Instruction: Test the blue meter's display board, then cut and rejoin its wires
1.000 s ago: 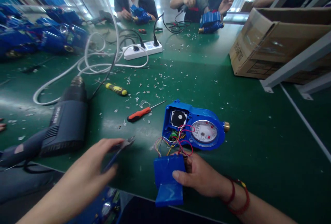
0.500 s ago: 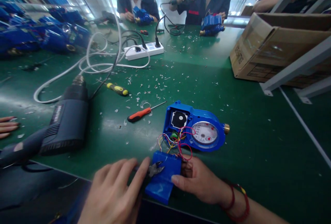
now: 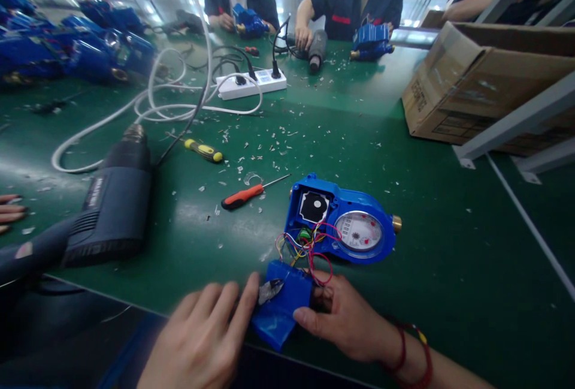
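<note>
While a heat gun (image 3: pixel 110 203) and screwdriver (image 3: pixel 242 197) lie near, the left hand (image 3: pixel 202 332) grips pliers (image 3: pixel 268 292), the right hand (image 3: pixel 344 317) a glossy-blue cover (image 3: pixel 294 296).

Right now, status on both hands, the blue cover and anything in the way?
Left hand holding pliers over blue cover. Right hand gripping cover's side. Wires run between cover and open meter. Orange screwdriver lies clear of both hands.
</note>
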A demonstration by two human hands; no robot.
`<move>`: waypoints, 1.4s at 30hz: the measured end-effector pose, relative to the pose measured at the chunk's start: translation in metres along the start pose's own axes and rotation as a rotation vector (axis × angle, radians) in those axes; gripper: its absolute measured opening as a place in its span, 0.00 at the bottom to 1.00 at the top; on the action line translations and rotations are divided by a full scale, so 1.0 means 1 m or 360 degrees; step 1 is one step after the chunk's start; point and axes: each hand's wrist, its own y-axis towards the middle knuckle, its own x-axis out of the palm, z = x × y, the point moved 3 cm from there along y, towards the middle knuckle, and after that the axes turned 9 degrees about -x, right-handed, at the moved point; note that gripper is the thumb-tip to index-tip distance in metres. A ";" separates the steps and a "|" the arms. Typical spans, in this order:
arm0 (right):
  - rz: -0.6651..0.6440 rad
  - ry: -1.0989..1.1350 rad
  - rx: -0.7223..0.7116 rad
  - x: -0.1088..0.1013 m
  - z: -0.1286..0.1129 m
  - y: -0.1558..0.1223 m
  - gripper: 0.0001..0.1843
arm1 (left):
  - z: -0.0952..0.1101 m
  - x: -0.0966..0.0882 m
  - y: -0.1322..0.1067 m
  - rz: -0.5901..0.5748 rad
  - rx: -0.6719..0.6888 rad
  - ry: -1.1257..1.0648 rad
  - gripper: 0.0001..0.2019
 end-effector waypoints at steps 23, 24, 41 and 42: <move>-0.0161 0.0272 -0.0035 -0.002 -0.005 0.005 0.23 | -0.009 0.030 -0.005 0.0309 0.0017 -0.0808 0.19; -0.0162 0.0287 -0.0039 -0.002 -0.005 0.004 0.23 | -0.009 0.030 -0.005 0.0293 0.0013 -0.0851 0.18; -0.0111 -0.0002 -0.0058 -0.001 -0.004 0.001 0.17 | -0.044 0.020 0.003 -0.0023 -0.0327 -0.1215 0.16; -0.0104 -0.0021 -0.0064 -0.001 -0.004 0.001 0.18 | -0.049 0.019 0.005 -0.0050 -0.0362 -0.1207 0.16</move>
